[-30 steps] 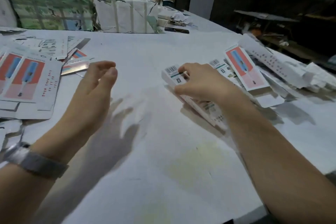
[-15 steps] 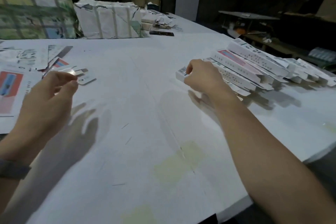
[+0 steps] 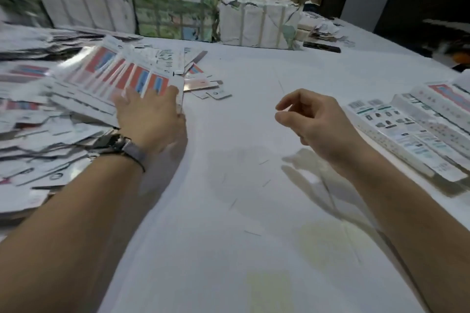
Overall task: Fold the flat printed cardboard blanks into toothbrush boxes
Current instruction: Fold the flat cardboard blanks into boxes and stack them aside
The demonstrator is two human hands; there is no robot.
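Left hand [image 3: 150,115] has reached the flat blanks [image 3: 122,76], fingers flat; right hand [image 3: 315,119] loosely curled, empty.

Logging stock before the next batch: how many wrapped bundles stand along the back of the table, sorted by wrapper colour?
White-wrapped bundles: 2 (the left one is blurred)
Green-printed bundle: 1
Total: 3

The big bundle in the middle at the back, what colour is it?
Mostly green, with pale straps, in the head view.
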